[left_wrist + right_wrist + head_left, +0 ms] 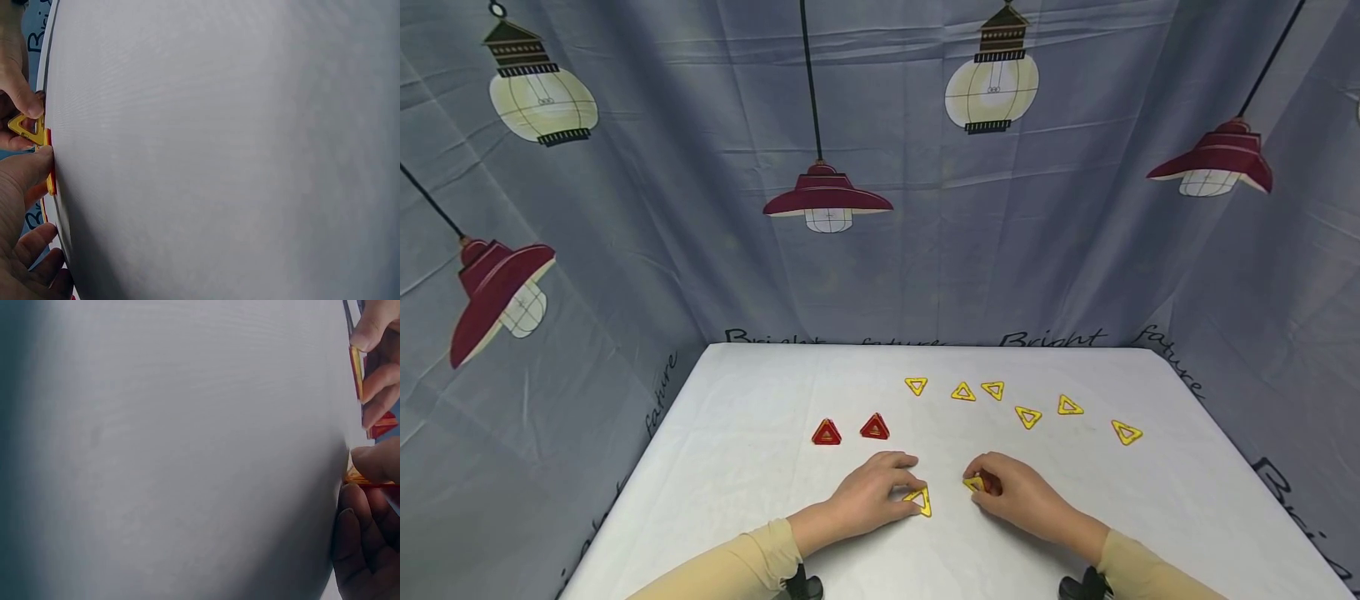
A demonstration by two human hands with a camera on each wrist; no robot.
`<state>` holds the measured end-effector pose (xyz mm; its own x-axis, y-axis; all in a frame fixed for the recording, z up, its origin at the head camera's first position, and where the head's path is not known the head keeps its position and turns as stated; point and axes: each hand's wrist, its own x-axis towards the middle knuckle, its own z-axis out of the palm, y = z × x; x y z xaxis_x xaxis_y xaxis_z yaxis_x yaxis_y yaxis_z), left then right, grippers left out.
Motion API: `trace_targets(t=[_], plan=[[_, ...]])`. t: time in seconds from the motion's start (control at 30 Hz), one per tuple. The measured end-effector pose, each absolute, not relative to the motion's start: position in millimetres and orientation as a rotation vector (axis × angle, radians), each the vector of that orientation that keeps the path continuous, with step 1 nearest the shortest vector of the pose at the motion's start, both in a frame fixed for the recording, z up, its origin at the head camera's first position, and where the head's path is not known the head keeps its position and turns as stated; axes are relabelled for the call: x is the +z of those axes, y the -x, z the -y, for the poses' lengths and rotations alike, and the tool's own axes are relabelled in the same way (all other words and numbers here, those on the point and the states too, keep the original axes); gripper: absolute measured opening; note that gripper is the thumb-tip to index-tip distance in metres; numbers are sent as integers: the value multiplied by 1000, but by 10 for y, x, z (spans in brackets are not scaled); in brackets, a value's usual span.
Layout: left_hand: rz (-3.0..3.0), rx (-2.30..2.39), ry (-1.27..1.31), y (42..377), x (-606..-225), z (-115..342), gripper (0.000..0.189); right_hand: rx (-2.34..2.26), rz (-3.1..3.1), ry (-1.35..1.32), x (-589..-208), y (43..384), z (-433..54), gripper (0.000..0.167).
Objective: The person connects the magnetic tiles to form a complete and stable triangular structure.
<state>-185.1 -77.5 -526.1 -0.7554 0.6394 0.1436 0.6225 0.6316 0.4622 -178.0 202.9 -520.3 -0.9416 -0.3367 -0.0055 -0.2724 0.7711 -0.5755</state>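
My left hand pinches a yellow triangular frame piece between thumb and finger, low at the white table. In the left wrist view this piece shows a red layer along its edge. To the right, my right hand grips another yellow triangular frame piece with thumb and fingertips; its fingers partly cover it. The left wrist view shows that piece tilted up toward the camera. A gap separates the two hands. Two red triangular pieces lie beyond the left hand.
Several yellow triangular pieces lie scattered across the back and right of the white table. Grey-blue curtains printed with lamps surround the table at the back and sides.
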Motion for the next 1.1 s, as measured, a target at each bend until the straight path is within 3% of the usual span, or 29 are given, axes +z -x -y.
trace_targets(t=[0.6,1.1], plan=[[-2806,771,-1067,1853,-5246,761,30,-923,-2678,658,-5131,1771,-2146,32],[-2866,643,-1129,1877,-5254,656,31,-1051,-2613,615,-5163,1797,-2148,36]])
